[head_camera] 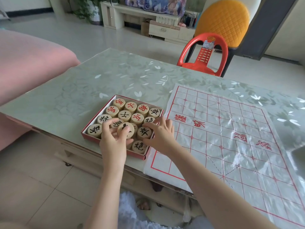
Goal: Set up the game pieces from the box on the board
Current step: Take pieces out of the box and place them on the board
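Observation:
A shallow red box [92,118] on the table holds several round wooden pieces with red or black characters. My left hand [113,142] grips one black-marked piece [126,130], lifted and tilted above the others. My right hand [162,135] reaches into the box's right side, its fingers curled round another black-marked piece [144,132] that lies in the box. Right of the box lies the plastic game board [231,138] with a red grid and no pieces on it.
The table [115,76] has a leaf-patterned cover. A pink sofa [29,68] stands to the left. A red plastic chair [204,55] and an orange padded chair [222,20] stand beyond the far edge. The near table edge [79,144] runs under my forearms.

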A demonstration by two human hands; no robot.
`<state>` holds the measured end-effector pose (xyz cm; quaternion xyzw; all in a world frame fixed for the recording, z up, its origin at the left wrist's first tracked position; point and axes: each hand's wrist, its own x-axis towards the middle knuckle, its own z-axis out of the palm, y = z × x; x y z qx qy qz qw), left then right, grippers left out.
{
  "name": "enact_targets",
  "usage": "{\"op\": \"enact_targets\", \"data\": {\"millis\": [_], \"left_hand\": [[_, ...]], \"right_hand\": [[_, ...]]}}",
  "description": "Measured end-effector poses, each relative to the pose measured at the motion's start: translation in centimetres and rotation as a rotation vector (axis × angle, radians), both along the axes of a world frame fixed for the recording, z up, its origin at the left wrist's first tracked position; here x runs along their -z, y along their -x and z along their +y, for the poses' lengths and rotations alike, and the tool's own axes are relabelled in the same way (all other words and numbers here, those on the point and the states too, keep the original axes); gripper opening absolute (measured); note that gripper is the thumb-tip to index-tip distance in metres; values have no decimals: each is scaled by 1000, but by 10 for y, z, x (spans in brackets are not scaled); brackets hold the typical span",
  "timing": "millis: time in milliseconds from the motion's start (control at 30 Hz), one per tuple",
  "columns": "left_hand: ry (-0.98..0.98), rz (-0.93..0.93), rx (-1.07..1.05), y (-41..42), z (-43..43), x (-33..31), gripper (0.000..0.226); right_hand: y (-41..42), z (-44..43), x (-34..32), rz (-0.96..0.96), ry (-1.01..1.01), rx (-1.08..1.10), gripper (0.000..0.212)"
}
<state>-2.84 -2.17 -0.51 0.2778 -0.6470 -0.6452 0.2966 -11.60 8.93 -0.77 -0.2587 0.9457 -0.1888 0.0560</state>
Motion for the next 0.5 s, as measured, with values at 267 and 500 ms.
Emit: {"op": "enact_targets", "data": {"millis": [267, 500], "left_hand": [[47, -109, 108, 0, -7, 4, 55], [423, -152, 169, 11, 18, -8, 56]], "right_hand": [[-4, 39, -8, -196, 788, 319, 35], [-30, 93, 11, -158, 641, 400, 41]]}}
